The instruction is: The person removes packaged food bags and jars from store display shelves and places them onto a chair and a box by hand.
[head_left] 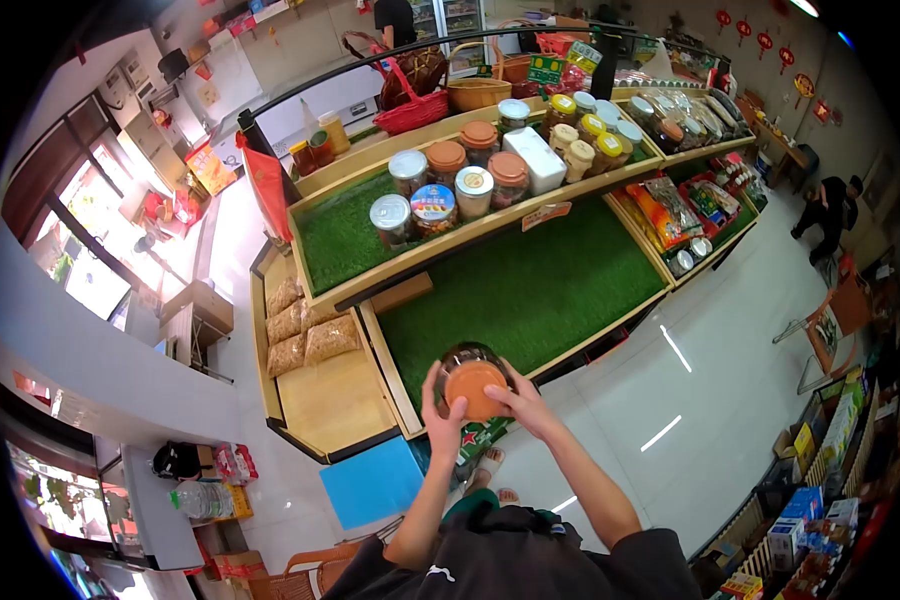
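From where I stand, the left hand [443,418] and right hand [530,408] together clasp an orange-lidded jar [477,388] by the near edge of the turf-lined lower shelf [540,285]; farther back, lidded jars [433,207] line the upper shelf [340,245].

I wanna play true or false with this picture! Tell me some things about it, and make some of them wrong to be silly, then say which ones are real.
1. The left hand and right hand both hold one jar. True.
2. Its lid is blue. False: it is orange.
3. A white box stands among other jars. True.
4. The big red basket sits on the floor. False: it is up behind those jars.
5. Filled bags lie on a wooden tray. True.
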`<state>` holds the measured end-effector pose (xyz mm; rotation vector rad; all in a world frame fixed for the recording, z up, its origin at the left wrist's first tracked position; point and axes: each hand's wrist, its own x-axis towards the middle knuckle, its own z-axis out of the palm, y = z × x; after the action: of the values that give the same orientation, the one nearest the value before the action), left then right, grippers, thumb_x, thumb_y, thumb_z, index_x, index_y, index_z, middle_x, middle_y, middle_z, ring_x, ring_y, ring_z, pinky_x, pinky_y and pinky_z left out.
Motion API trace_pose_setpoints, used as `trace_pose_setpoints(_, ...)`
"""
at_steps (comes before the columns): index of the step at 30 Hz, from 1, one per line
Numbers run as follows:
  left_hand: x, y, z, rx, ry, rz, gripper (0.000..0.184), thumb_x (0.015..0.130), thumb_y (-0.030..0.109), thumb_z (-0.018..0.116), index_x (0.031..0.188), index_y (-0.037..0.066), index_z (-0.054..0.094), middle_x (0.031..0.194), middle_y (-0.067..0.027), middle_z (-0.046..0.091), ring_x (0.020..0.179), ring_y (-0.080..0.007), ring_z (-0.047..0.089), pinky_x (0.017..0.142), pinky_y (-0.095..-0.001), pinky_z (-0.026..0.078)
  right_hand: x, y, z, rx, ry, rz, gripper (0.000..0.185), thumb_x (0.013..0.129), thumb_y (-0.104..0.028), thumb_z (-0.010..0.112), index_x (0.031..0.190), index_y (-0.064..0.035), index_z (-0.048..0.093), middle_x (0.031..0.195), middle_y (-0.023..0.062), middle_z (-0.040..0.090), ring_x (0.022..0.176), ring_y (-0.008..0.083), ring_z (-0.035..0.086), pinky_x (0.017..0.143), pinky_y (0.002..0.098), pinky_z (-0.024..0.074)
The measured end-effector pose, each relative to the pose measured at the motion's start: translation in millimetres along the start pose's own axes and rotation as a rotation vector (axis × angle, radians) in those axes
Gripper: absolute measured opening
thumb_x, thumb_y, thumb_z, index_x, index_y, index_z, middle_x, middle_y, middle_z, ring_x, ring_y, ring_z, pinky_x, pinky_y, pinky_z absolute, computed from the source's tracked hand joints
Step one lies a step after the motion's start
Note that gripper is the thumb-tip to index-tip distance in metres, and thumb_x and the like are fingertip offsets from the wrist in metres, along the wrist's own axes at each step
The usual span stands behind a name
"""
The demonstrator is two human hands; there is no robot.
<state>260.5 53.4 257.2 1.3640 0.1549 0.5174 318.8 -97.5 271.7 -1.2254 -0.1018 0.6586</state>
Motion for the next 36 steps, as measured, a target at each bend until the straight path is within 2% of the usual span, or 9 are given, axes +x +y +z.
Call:
trace_pose_setpoints(2,43,14,-13,0.081,0.063,0.077,0.075,0.078,0.038,0.067,0.137,0.002,0.037,0.134,-0.0134,0.043,0.125,-0.0262,0.04,0.104,-0.0382,0.033,39,-31,25,-0.131,0.002,-0.087,0.092,0.076,-0.039,0.072,0.14,0.0067,0.023,0.125,0.0161,0.048,0.113,0.0213,0.05,0.087,0.0285,0.0473)
trace_pose_setpoints(6,136,45,-54,0.045,0.119,0.177,0.066,0.082,0.034,0.061,0.136,0.001,0.039,0.133,-0.0131,0.045,0.122,-0.0253,0.043,0.103,-0.0366,0.033,107,-94,94,0.033,-0.179,-0.12,0.065,0.079,-0.036,0.071,0.126,-0.0046,0.039,0.116,0.0109,0.052,0.102,0.0185,0.056,0.075,0.0323,0.0552)
trace_pose_setpoints(9,199,72,-88,0.042,0.08,0.148,0.062,0.086,0.037,0.057,0.135,0.003,0.04,0.13,-0.0128,0.046,0.12,-0.0243,0.045,0.098,-0.035,0.04,164,-104,139,0.128,-0.161,-0.103,0.067,0.079,-0.034,0.071,0.128,-0.0053,0.036,0.117,0.0114,0.052,0.102,0.0204,0.057,0.077,0.0333,0.0548)
trace_pose_setpoints(13,264,102,-122,0.131,0.042,-0.228,0.054,0.089,0.042,0.051,0.132,0.01,0.043,0.124,-0.0116,0.05,0.109,-0.0235,0.055,0.076,-0.0323,0.055,230,-106,181,0.284,-0.178,-0.051,0.078,0.076,-0.038,0.073,0.128,0.0007,0.029,0.123,0.0159,0.047,0.107,0.0247,0.055,0.083,0.0403,0.0526)
trace_pose_setpoints(18,336,97,-150,0.31,-0.029,-0.396,0.058,0.087,0.055,0.049,0.131,0.017,0.045,0.119,-0.0111,0.054,0.106,-0.0264,0.057,0.078,-0.0476,0.052,293,-102,210,0.417,-0.06,0.05,0.083,0.076,-0.04,0.072,0.126,0.0041,0.023,0.125,0.0208,0.042,0.11,0.028,0.052,0.091,0.0457,0.0481)
trace_pose_setpoints(21,367,91,-150,0.386,-0.063,-0.459,0.059,0.086,0.055,0.05,0.131,0.017,0.045,0.117,-0.01,0.056,0.107,-0.027,0.056,0.078,-0.0458,0.051,325,-92,220,0.494,0.072,0.091,0.081,0.076,-0.041,0.072,0.124,0.0041,0.023,0.125,0.0215,0.04,0.111,0.028,0.051,0.091,0.0453,0.0479)
trace_pose_setpoints(27,409,44,-145,0.193,-0.237,-0.267,0.047,0.091,0.041,0.052,0.128,0.013,0.048,0.118,-0.0039,0.054,0.106,-0.0159,0.051,0.084,-0.0316,0.043,367,-77,237,0.747,0.272,-0.033,0.08,0.08,-0.036,0.071,0.127,0.0043,0.021,0.125,0.0192,0.042,0.113,0.0263,0.05,0.088,0.0428,0.0501)
trace_pose_setpoints(30,412,33,-137,0.23,-0.177,-0.271,0.044,0.092,0.034,0.054,0.129,0.009,0.047,0.117,-0.0053,0.055,0.107,-0.0141,0.049,0.089,-0.0306,0.041,374,-77,245,0.841,0.456,-0.147,0.094,0.082,-0.034,0.069,0.138,-0.0028,-0.001,0.133,0.0171,0.035,0.121,0.0276,0.043,0.097,0.042,0.0453)
trace_pose_setpoints(36,432,6,-139,0.205,-0.203,-0.199,0.041,0.092,0.03,0.055,0.126,0.009,0.048,0.111,-0.0039,0.057,0.094,-0.012,0.054,0.078,-0.0252,0.044,396,-71,247,0.806,0.601,-0.221,0.084,0.083,-0.036,0.068,0.139,-0.001,0.017,0.132,0.0179,0.04,0.116,0.024,0.048,0.087,0.0339,0.0489)
